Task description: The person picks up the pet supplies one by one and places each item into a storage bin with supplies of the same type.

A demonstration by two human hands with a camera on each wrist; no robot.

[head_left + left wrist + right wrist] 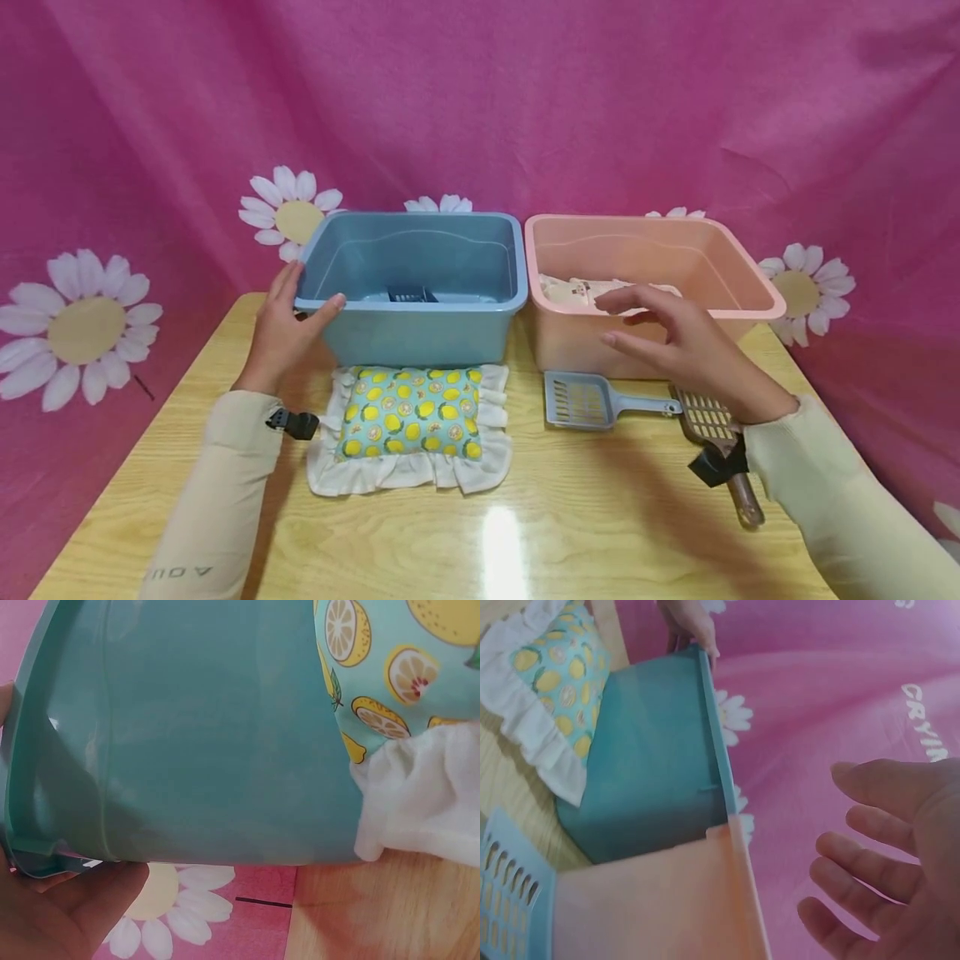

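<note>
Blue tub (408, 337): sits upright towards the back of the tabletop (412, 542), its mouth facing up.
Left grip (279, 337): holds the near left corner of the blue tub, thumb over the front rim, fingers along the outside of the left wall.
Right grip (678, 342): spread loosely and holding nothing, to the right of the blue tub, above the front rim of the pink tub (577, 354).
Pink tub: upright, just beside the blue tub on its right.
Inside the blue tub: a dark slotted piece (408, 293) lies on its floor, partly hidden by the front rim.
Inside the pink tub: a pale printed item (573, 292) shows behind the front rim, right of the blue tub; what it is, I cannot tell.
Pillow (408, 417): lemon print, white ruffle, lying directly in front of the blue tub.
Light blue scoop (609, 403): flat, forward and right of the blue tub, handle pointing away from it.
Brown scoop (705, 417): farther right of the blue tub, partly covered by a black wrist camera (718, 465).
Curtain (450, 100): pink with daisies, behind the blue tub.
</note>
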